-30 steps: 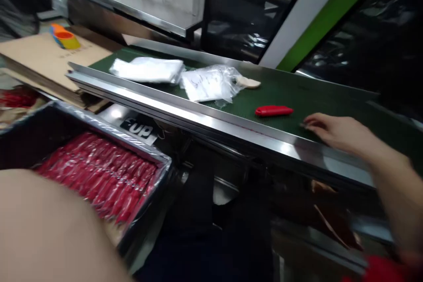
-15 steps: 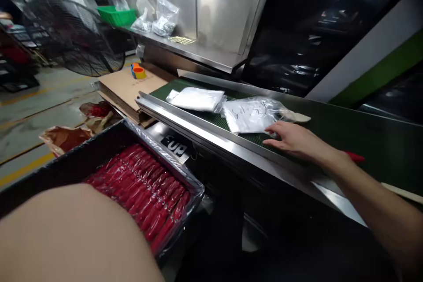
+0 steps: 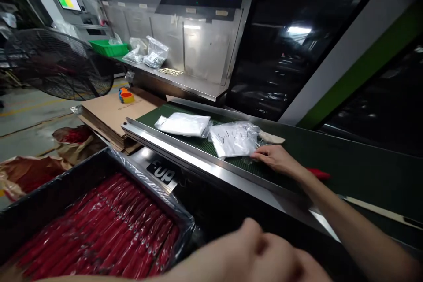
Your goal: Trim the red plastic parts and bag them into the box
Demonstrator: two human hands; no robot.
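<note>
My right hand [image 3: 273,157] reaches over the green conveyor belt [image 3: 346,158], its fingers pinched at the near right edge of a clear plastic bag [image 3: 233,139]. White contents and black handwriting show on that bag. Another bag with white contents [image 3: 185,124] lies to its left on the belt. My left hand [image 3: 261,255] is close to the camera at the bottom, blurred, knuckles up; its fingers are hidden. To its left stands a black-lined box [image 3: 124,165] holding rows of red plastic-wrapped pieces [image 3: 125,224]. A red piece [image 3: 319,174] rests on the belt beyond my right wrist.
A metal rail [image 3: 198,163] edges the belt. Flat cardboard [image 3: 109,112] with a tape roll [image 3: 126,96] lies at the belt's left end. A fan [image 3: 56,66] stands behind. Paper bags [image 3: 33,172] sit left of the box. A metal shelf [image 3: 194,86] holds plastic bags [image 3: 155,53].
The view has tilted up and shifted right. My left arm has swung from over the box to the bottom centre. My right hand's fingers have closed at the bag's edge.
</note>
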